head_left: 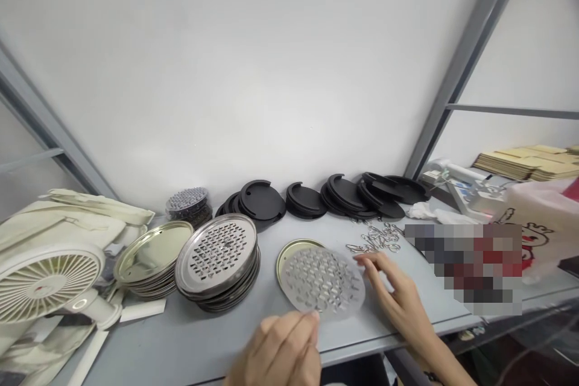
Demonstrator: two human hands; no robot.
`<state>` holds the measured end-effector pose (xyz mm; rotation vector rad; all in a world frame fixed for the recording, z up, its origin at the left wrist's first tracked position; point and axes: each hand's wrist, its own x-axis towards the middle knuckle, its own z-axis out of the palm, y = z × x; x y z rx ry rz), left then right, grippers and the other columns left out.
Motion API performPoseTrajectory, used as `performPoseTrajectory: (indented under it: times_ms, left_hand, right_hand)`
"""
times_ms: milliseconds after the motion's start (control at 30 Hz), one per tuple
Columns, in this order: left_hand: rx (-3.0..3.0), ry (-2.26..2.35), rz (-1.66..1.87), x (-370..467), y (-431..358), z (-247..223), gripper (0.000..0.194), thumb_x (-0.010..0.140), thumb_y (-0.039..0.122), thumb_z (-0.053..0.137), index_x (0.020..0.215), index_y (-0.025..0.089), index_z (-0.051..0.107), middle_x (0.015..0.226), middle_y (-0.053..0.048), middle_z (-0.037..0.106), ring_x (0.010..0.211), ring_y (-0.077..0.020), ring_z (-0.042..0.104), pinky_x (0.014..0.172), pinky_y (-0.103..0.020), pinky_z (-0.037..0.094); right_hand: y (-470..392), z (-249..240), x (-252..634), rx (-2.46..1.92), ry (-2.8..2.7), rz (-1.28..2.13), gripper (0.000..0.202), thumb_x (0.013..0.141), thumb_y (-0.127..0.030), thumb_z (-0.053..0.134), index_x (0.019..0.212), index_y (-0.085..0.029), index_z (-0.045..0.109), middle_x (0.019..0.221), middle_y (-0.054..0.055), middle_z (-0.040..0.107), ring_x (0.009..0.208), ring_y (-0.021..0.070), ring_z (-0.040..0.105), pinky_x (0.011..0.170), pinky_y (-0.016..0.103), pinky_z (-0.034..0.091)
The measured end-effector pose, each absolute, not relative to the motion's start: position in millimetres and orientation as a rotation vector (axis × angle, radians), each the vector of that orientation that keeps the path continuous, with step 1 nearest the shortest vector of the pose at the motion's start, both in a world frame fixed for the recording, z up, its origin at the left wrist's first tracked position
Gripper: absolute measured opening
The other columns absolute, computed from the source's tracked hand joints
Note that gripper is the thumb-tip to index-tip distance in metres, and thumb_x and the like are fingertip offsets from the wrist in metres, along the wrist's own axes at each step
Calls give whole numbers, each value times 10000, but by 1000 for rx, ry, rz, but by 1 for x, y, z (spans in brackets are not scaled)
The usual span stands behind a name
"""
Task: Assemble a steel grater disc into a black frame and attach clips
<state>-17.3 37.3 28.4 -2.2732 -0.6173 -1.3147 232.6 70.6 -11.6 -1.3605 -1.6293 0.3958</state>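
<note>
A round translucent grey disc [319,283] with a pattern of raised or cut shapes is tilted over a gold-rimmed metal lid [289,248], hiding most of it. My left hand [280,350] is closed, with its thumb and fingertip pinching the disc's near edge. At the right edge, my right hand [398,292] has its thumb and index fingertips closed on the rim. Left of the disc stands a stack of round metal plates, the top one a perforated plate [221,256]. Beside it is a stack of gold lids [156,250].
Black round trays [262,200] line the wall, with loose metal clips [375,238] before them. At far left are a white fan [49,283] and a cream bag [67,226]. Studded discs [186,200] are stacked behind. A printed bag [538,223] lies right.
</note>
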Motion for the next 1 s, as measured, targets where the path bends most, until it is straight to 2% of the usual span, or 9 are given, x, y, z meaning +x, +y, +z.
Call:
performPoseTrajectory:
  times_ms: [67, 100, 233, 367, 467, 633, 833, 1000]
  left_hand:
    - [-2207, -585, -1408, -6, 40, 15, 163, 802, 32, 591, 779, 185, 643, 793, -67, 719, 717, -180, 678, 492, -268, 541]
    - [-2240, -565, -1396, -3, 43, 13, 158, 801, 16, 581, 783, 161, 641, 763, -71, 709, 705, -181, 672, 511, -268, 539]
    - [-2475, -623, -1187, -1, 56, 20, 181, 869, 12, 461, 847, 104, 615, 726, -68, 662, 690, -166, 631, 596, -281, 516]
    - [-2695, -711, -975, -9, 61, 16, 250, 910, 14, 353, 874, 109, 581, 729, -63, 616, 665, -161, 583, 598, -287, 492]
    - [-2830, -864, -891, -17, 62, 5, 274, 928, 38, 300, 941, 123, 559, 800, -77, 612, 756, -182, 592, 676, -314, 510]
    - [-2897, -1071, -867, -26, 61, -12, 241, 914, 43, 364, 1069, 148, 517, 1029, -100, 612, 973, -211, 585, 857, -366, 496]
    - [-2876, -1304, -971, -24, 61, -12, 150, 893, 103, 458, 1000, 184, 524, 964, -69, 599, 918, -220, 587, 809, -379, 516]
    - [-2976, -1304, -844, -25, 61, -10, 225, 880, 123, 516, 1089, 207, 523, 1039, -65, 582, 983, -225, 564, 851, -382, 506]
  right_hand:
    - [63, -2, 222, -1272, -1545, 772, 376, 1000, -395, 222, 1137, -205, 516, 696, 6, 549, 598, 164, 551, 635, 302, 475]
    - [62, 1, 219, -1241, -1504, 879, 397, 1002, -409, 204, 1183, -201, 490, 671, -8, 537, 577, 158, 553, 622, 297, 475]
    - [66, 0, 214, -1284, -1482, 907, 356, 943, -452, 428, 1177, -200, 520, 611, -37, 531, 610, 158, 567, 631, 274, 470]
    - [74, -14, 214, -1280, -1537, 919, 346, 906, -457, 495, 1070, -177, 613, 804, 36, 630, 743, 182, 596, 690, 284, 490]
    - [77, -21, 213, -1279, -1522, 994, 385, 877, -477, 532, 1067, -161, 643, 877, 70, 671, 809, 205, 612, 735, 299, 504]
    - [78, -24, 215, -1339, -1494, 1000, 404, 847, -498, 562, 997, -153, 709, 944, 106, 699, 860, 232, 633, 784, 313, 515]
    - [78, -26, 217, -1305, -1549, 927, 340, 875, -456, 549, 974, -186, 730, 1064, 116, 675, 980, 247, 628, 850, 321, 506]
    - [77, -26, 216, -1281, -1673, 819, 299, 924, -391, 496, 983, -194, 713, 1026, 108, 659, 970, 233, 620, 825, 323, 501]
